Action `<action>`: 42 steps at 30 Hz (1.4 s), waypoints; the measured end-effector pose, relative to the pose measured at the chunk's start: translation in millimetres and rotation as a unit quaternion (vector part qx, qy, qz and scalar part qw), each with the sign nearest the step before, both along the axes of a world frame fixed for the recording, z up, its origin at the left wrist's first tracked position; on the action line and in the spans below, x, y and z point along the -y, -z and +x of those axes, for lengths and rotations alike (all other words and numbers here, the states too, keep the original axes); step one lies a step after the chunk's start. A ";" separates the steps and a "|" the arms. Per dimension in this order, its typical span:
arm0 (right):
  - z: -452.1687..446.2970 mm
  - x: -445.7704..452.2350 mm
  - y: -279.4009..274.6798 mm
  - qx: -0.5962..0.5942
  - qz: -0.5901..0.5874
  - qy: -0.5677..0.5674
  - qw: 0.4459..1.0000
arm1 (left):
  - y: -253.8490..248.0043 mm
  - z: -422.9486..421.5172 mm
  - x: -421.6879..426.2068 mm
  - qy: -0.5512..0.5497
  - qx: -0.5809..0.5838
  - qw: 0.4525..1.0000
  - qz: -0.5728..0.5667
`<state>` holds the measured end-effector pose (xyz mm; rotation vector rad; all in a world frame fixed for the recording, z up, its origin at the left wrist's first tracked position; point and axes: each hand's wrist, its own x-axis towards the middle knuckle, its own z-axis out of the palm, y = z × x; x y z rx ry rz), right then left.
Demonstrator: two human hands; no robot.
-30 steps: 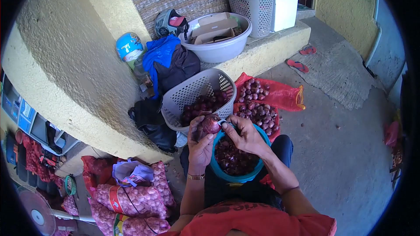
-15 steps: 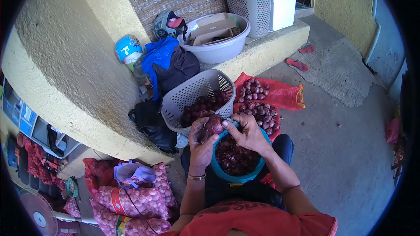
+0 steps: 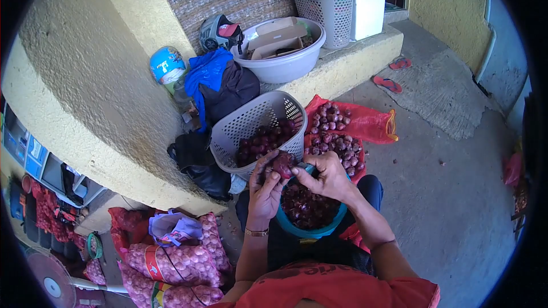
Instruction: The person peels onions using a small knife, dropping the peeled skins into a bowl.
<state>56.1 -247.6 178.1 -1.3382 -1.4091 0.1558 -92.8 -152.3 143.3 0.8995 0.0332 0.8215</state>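
My left hand (image 3: pixel 264 198) holds a red onion (image 3: pixel 283 165) with its fingers curled around it. Against the onion's right side rests the thumb of my right hand (image 3: pixel 331 178); its fingers are bent closed, and what they grip is hidden. Both hands are above a teal bucket (image 3: pixel 302 232) between my knees, which contains dark red onion skins (image 3: pixel 308 205). Just beyond my left hand, a grey perforated basket (image 3: pixel 242 115) holds several red onions (image 3: pixel 265 144). More onions (image 3: pixel 342 151) lie on a red mesh sack (image 3: pixel 371 127) past my right hand.
Full pink mesh sacks (image 3: pixel 171 262) with a purple bag (image 3: pixel 174 228) on top lie at lower left. A black bag (image 3: pixel 200 162) leans beside the basket. A white tub (image 3: pixel 285 68) stands on the concrete ledge (image 3: pixel 342 71). Slippers (image 3: pixel 388 84) lie on the floor.
The onion has turned in my left hand and sits slightly lower. My right hand has shifted a little, with its thumb still against the onion.
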 end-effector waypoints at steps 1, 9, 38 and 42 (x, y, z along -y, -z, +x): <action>-0.2 1.4 0.0 0.026 -0.002 0.001 1.000 | -1.7 0.5 1.1 -0.001 -0.002 1.000 -0.013; -4.4 10.6 4.0 0.143 -0.029 -0.032 0.989 | -1.6 2.7 -0.7 -0.038 0.015 0.999 -0.014; 36.0 -33.2 346.3 0.196 -0.472 0.070 0.857 | 17.0 -6.1 -12.4 -0.013 0.108 0.980 -0.169; 42.0 -25.8 318.6 0.122 -0.497 0.093 0.854 | 13.3 -7.4 -8.1 0.014 0.114 0.973 -0.202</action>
